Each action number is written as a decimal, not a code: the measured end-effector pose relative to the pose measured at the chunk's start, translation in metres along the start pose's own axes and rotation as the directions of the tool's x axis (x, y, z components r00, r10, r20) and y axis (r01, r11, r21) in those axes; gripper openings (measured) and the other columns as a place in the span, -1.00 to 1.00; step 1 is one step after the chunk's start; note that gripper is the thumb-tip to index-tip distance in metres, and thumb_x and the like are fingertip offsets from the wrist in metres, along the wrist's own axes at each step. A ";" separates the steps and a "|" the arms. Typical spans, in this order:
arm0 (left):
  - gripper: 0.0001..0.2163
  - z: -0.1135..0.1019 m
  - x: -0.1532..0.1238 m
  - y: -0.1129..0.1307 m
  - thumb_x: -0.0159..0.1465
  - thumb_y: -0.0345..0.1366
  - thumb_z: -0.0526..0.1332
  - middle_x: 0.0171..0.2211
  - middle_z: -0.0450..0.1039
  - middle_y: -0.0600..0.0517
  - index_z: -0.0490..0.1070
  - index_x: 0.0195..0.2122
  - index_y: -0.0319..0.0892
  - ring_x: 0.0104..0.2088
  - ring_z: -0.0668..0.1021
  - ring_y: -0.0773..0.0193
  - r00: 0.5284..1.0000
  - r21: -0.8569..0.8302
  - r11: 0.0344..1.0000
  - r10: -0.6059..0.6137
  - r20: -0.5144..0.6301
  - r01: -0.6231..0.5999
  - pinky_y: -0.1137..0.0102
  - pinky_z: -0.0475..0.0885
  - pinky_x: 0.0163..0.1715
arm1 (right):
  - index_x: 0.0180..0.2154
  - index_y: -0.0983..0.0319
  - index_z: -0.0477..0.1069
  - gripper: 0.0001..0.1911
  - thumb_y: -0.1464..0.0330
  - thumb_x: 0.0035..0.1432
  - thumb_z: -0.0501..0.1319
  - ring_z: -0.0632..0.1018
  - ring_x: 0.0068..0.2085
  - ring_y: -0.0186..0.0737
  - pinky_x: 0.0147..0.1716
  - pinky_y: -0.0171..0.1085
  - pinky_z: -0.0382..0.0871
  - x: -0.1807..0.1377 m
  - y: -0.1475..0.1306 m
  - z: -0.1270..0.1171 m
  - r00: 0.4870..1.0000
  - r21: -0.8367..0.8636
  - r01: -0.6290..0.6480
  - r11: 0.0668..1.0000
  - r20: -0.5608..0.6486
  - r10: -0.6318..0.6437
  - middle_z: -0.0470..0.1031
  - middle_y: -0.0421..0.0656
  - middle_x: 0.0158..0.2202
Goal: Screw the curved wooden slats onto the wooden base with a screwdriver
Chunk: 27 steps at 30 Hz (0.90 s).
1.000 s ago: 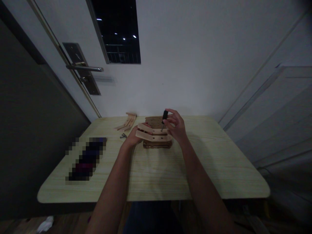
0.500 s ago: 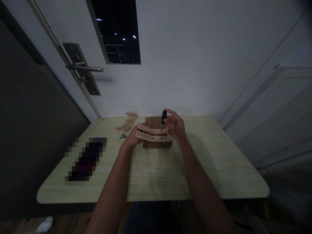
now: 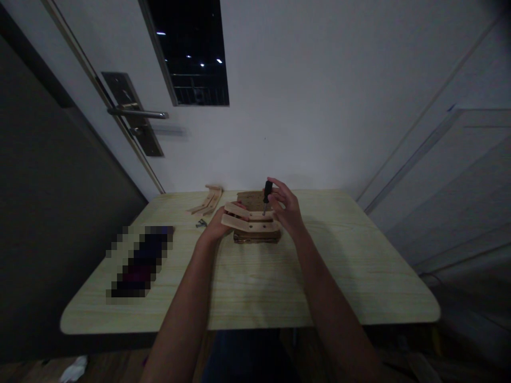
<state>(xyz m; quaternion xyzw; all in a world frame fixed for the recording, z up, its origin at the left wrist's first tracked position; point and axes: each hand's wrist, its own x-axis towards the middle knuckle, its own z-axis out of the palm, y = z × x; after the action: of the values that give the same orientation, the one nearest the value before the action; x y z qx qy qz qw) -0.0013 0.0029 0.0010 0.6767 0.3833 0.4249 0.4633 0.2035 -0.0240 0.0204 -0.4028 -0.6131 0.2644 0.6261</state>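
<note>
Currently: pale yellow wooden table (image 3: 255, 287) is carrying a dark brown wooden block (image 3: 250, 200) at its far middle, with two light curved wooden slats (image 3: 249, 225) lying across it. Left hand (image 3: 217, 226) is closing around the slats' left ends, pinning them. Right hand (image 3: 286, 210) is pinching a black-handled screwdriver (image 3: 267, 190) upright, tip at the rear slat. Looks partway: spare curved slats (image 3: 207, 199) and small loose screws (image 3: 200, 223) are lying unused to the left.

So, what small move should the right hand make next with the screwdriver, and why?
Probably a small turn of the screwdriver with light downward pressure: the right hand holds it upright, tip down on the wooden slats, and the left hand grips their left end, so the piece looks steadied.
</note>
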 end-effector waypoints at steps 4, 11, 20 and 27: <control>-0.64 0.001 -0.001 0.000 -0.10 -0.23 0.42 -0.28 0.58 -0.06 0.50 -0.27 -0.24 -0.32 0.60 0.17 1.000 -0.038 0.999 0.006 0.015 -0.005 0.29 0.51 -0.26 | 0.09 0.03 0.38 -0.57 0.16 0.17 0.24 0.60 -0.12 -0.18 0.05 -0.03 0.47 0.000 0.000 0.000 0.999 0.002 0.019 1.000 0.027 -0.019 0.59 -0.17 -0.12; -0.68 0.000 -0.001 0.002 -0.08 -0.20 0.40 -0.34 0.56 -0.04 0.48 -0.30 -0.23 -0.33 0.58 0.17 0.999 -0.001 1.000 0.013 0.033 -0.013 0.26 0.49 -0.21 | 0.02 0.04 0.40 -0.53 0.12 0.07 0.33 0.62 -0.22 -0.18 -0.10 -0.09 0.54 -0.001 -0.002 0.001 0.999 0.030 -0.032 0.999 -0.026 0.033 0.58 -0.20 -0.26; -0.66 0.001 -0.002 0.004 -0.10 -0.21 0.40 -0.32 0.56 -0.03 0.47 -0.30 -0.23 -0.32 0.58 0.19 1.000 -0.041 0.999 -0.014 0.028 0.015 0.32 0.49 -0.24 | -0.04 0.03 0.39 -0.56 0.21 0.02 0.37 0.60 -0.30 -0.24 -0.19 -0.15 0.53 0.000 0.001 0.002 0.998 0.035 -0.018 0.999 -0.058 0.020 0.51 -0.25 -0.33; -0.67 0.001 -0.002 0.001 -0.08 -0.22 0.42 -0.32 0.56 -0.04 0.48 -0.30 -0.24 -0.31 0.59 0.19 1.000 -0.048 0.999 -0.014 0.027 0.015 0.33 0.50 -0.25 | 0.02 0.00 0.35 -0.52 0.20 0.03 0.35 0.58 -0.33 -0.24 -0.26 -0.18 0.53 0.000 -0.001 0.001 0.997 -0.021 -0.017 1.000 -0.070 0.015 0.50 -0.24 -0.29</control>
<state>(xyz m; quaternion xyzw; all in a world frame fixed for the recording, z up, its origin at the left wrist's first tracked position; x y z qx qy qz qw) -0.0010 0.0006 0.0015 0.6681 0.3717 0.4215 0.4877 0.2025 -0.0243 0.0207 -0.4234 -0.5902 0.2484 0.6408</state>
